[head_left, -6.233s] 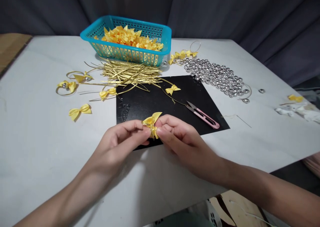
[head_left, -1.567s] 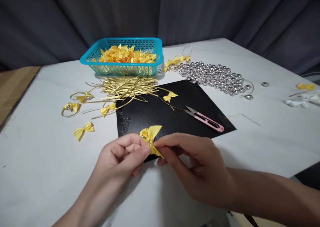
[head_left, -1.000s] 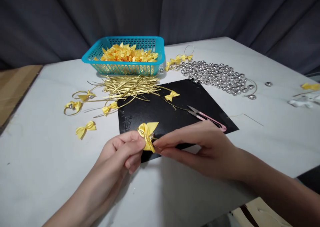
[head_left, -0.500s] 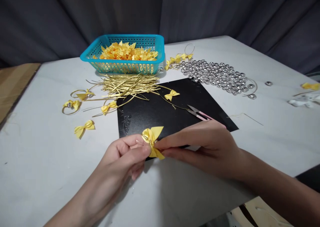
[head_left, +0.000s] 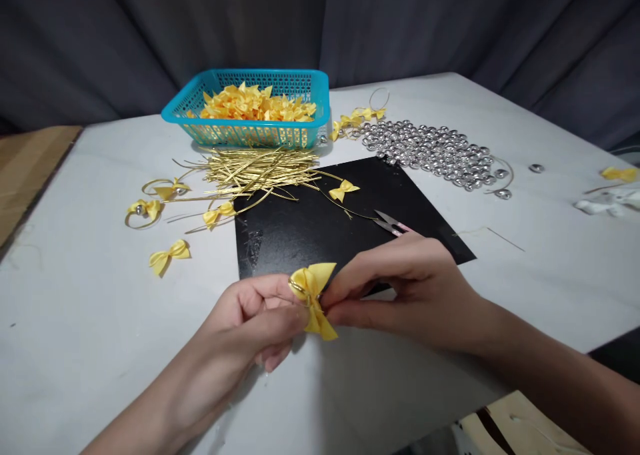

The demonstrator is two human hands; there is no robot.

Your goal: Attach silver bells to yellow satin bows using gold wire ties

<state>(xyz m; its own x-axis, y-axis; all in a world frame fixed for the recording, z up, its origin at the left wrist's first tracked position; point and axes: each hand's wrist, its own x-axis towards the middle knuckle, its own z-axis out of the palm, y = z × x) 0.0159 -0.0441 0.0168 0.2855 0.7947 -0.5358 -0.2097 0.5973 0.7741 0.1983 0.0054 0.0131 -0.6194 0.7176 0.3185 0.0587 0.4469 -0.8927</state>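
Note:
A small yellow ribbon bow with gold wire wound round its middle is pinched between both hands above the near edge of a black mat. My left hand grips it from the left with thumb and fingers closed. My right hand pinches the bow's middle from the right, its fingers pressed together. Pink thread snips lie on the mat just behind my right hand, partly hidden by it.
A blue basket full of yellow bows stands at the back. Gold wire ties are piled before it. Silver beads spread at the back right. Loose bows lie at the left. White scraps sit at the far right.
Both hands have come slightly nearer with the bow and turned it, so its lower wing now points down and right. My right hand covers more of the snips.

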